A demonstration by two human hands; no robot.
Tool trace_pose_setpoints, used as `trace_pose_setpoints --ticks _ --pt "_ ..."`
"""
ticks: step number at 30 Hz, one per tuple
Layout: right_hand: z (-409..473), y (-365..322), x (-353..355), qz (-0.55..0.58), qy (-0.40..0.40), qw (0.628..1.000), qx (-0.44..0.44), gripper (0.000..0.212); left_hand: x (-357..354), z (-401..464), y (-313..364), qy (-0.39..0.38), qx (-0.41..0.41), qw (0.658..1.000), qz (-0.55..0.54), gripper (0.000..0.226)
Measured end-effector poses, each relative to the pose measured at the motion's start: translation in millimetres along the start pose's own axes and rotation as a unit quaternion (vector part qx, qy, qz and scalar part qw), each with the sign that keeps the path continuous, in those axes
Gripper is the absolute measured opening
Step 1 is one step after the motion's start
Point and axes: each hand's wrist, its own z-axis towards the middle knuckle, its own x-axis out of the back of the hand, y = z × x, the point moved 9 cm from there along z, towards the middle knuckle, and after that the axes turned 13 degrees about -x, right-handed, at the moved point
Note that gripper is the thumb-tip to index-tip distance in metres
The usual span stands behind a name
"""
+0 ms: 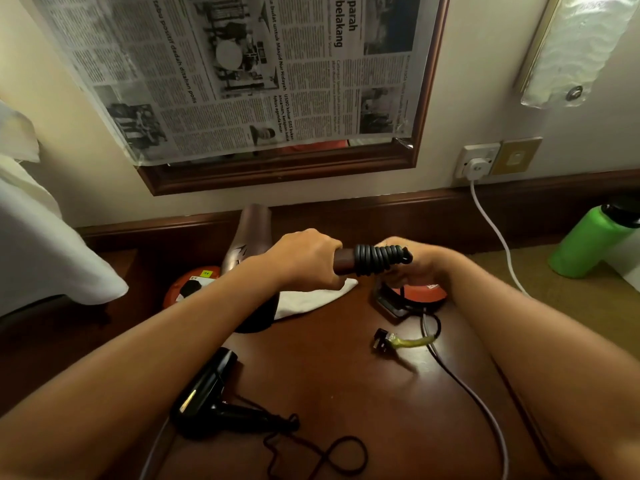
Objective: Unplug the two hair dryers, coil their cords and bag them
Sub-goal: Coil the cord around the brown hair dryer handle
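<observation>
Desk of dark wood fills our view, under a papered mirror. Our left hand grips the brown dryer; our right pinches its coiled cord.

Both bare forearms extend forward and converge at the centre, the left hand curling knuckles-up around the handle of the brown hair dryer while the right hand, fingers bent, holds the end wrapped with black cord.
</observation>
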Motion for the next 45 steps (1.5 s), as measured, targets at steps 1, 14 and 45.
trace_pose_setpoints --ticks 1,14,45 --pt "-1.0 -7.1 3.5 -0.039 0.007 0.999 -0.008 0.028 -0.6 -0.6 1.5 0.000 -0.001 1.000 0.002 0.029" --pt "-20.9 -74.4 -0.4 -0.325 0.207 0.921 0.054 0.010 -19.0 4.2 4.8 -0.008 0.006 0.999 0.044 0.023" --pt "-69.7 -21.1 -26.2 -0.436 0.373 0.780 0.249 0.052 -33.1 -85.1 -80.3 0.335 0.195 0.864 -0.321 0.064"
